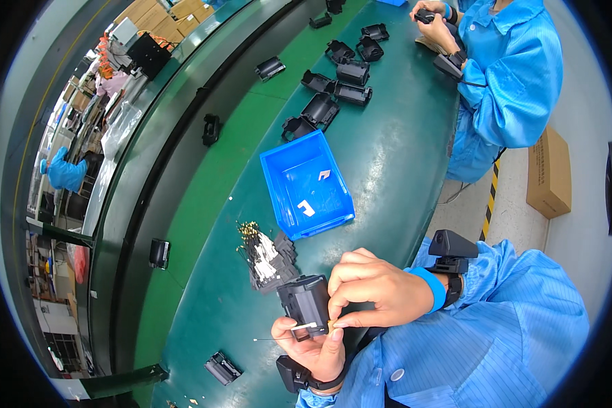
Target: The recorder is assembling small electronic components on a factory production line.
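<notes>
My left hand [319, 353] grips a black plastic housing [304, 299] from below, near the front of the bench. A small white strip [303, 326] with a thin dark wire lies across the housing's lower part. My right hand [377, 289] reaches in from the right, and its thumb and forefinger pinch a tiny tan piece [332, 326] against the housing's edge. Just beyond the housing is a pile of thin wired parts [262, 255] with white strips, yellowish ends and dark grey blocks. Another black housing [223, 368] lies on the bench to the left of my left hand.
A blue bin [279, 197] holding two small pale pieces stands past the pile. Several black housings [319, 109] cluster farther along the green bench [401, 156]; others lie on the green strip [204, 183] at left. A co-worker in blue [506, 75] handles a black part at upper right.
</notes>
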Tool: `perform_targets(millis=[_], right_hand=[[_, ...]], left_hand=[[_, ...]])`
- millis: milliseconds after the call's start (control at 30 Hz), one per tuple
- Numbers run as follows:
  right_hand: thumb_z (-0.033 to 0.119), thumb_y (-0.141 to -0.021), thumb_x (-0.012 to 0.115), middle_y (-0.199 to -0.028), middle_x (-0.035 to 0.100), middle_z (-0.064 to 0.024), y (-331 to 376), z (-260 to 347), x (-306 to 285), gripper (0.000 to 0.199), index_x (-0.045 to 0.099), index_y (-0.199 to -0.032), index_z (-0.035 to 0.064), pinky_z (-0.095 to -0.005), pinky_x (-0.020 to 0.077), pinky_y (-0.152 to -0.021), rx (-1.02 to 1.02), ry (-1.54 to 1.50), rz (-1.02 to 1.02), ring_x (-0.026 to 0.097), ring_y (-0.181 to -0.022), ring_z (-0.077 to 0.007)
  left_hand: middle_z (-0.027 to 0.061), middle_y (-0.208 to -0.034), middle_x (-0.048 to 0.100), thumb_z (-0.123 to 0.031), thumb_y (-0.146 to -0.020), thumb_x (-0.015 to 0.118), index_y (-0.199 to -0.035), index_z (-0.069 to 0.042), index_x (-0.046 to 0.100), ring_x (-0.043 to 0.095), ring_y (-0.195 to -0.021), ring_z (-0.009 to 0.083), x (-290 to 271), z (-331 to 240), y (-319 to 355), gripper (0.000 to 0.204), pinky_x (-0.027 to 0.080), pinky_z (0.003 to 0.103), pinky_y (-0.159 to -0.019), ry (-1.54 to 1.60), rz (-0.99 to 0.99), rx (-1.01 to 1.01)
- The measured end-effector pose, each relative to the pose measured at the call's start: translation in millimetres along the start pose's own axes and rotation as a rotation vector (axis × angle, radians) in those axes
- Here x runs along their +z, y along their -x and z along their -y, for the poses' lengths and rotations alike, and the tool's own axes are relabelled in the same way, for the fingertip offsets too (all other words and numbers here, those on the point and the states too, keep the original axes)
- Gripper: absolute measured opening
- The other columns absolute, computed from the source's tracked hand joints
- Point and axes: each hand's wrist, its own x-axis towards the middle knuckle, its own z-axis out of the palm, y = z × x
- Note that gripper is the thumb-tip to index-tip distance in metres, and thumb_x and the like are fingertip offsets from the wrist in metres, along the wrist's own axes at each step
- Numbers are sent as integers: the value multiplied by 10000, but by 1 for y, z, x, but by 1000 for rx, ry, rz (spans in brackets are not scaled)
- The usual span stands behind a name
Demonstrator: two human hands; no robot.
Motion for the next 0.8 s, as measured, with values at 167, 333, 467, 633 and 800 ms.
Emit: perform_targets(millis=[167,333,467,633,800], right_hand=[[212,-761,656,-830,491,0,3,-4,0,112,583,-798,134,-323,305,-746,-16,27,-21,454,-805,-189],[207,-747,665,-827,491,3,0,-7,-1,121,578,-788,133,-323,305,-746,-40,58,-50,460,-800,-185],[200,-746,682,-817,505,7,-2,-7,-1,128,587,-799,133,-319,308,-740,-40,102,-88,476,-761,-178],[214,-744,668,-814,493,-1,-1,-7,0,125,580,-786,135,-321,310,-723,-106,188,-112,470,-755,-182],[131,-758,699,-792,566,-13,-14,-9,-21,86,620,-759,97,-327,375,-723,-112,-4,-163,539,-742,-188]], left_hand=[[114,-1065,497,33,-679,721,-1131,-120,293,541,-914,172,11,-4,-5,641,463,280,-793,13,-9,-12],[115,-1056,497,36,-684,713,-1130,-118,299,541,-919,176,19,-7,-11,628,467,282,-790,28,-26,0],[114,-1061,496,27,-677,723,-1142,-116,307,536,-932,184,15,-5,-11,639,470,300,-796,54,-4,-42],[112,-1069,495,-65,-692,740,-1162,-101,306,534,-937,191,15,-3,-11,640,475,324,-811,51,2,2],[118,-1072,501,-158,-773,633,-1163,-96,311,571,-938,231,21,-9,-20,510,517,406,-797,312,-35,-83]])
